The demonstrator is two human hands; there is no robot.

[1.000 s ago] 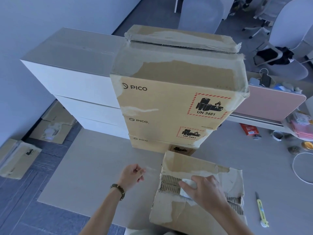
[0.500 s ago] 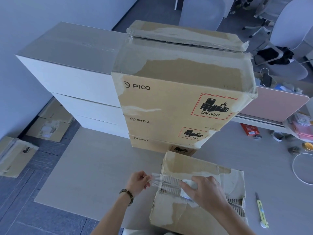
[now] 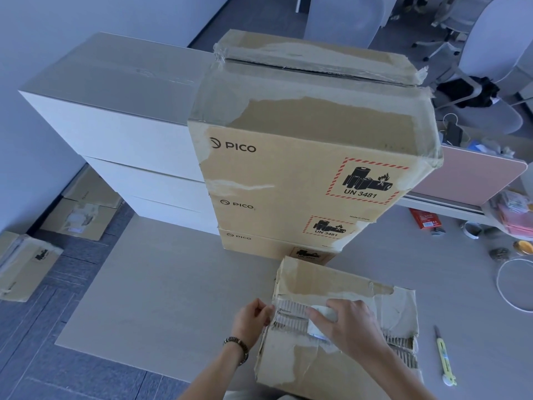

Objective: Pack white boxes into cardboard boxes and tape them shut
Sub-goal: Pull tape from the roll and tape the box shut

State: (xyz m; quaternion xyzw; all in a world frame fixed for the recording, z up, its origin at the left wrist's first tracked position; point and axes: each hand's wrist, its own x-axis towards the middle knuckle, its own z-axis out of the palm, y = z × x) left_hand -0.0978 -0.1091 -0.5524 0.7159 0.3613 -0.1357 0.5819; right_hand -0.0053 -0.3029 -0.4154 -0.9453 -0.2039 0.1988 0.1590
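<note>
A worn cardboard box [image 3: 331, 284] with torn, ribbed flaps stands at the table's near edge. My right hand [image 3: 350, 324] lies on its top and grips a roll of clear tape [image 3: 318, 321]. My left hand [image 3: 252, 316] is at the box's left edge and pinches the free end of the tape against the corner. Behind stands a stack of three PICO cardboard boxes [image 3: 302, 174], their tops taped. To the left of it is a stack of three white boxes [image 3: 115, 116].
A yellow-green utility knife [image 3: 444, 356] lies on the grey table [image 3: 161, 290] right of the box. Small items and a white cable [image 3: 507, 287] sit at the far right. More cardboard boxes [image 3: 26, 264] lie on the floor at left. Office chairs stand behind.
My left hand moved right from the open table to the box's left edge, bringing the tape end down onto the corner. My right hand stayed on the roll.
</note>
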